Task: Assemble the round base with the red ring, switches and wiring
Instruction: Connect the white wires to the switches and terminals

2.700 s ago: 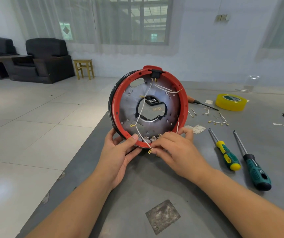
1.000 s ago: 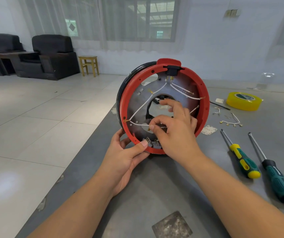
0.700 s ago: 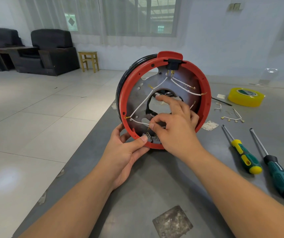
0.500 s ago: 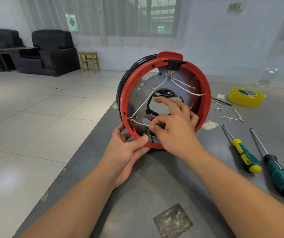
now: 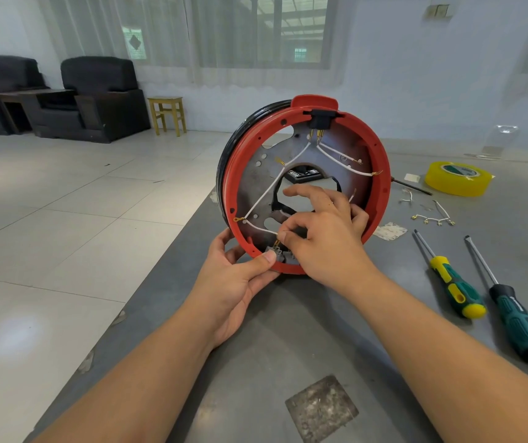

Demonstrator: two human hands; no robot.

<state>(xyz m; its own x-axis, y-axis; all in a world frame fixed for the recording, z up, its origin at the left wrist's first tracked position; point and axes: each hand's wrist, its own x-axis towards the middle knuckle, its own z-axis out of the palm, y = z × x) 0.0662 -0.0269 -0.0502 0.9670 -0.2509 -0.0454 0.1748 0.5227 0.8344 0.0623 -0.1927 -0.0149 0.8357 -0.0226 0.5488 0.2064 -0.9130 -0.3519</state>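
Since the earlier frames, my right hand has gone from the base's bottom edge into its face, where thumb and forefinger pinch a white wire. My left hand grips the red ring at its bottom, thumb on the grey switch. The round base stands on edge on the grey table, two screwdrivers lying to its right.

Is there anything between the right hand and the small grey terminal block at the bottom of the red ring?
Nothing visible. The right hand pinches a white wire just above the grey terminal block; only the left hand's thumb rests beside it.
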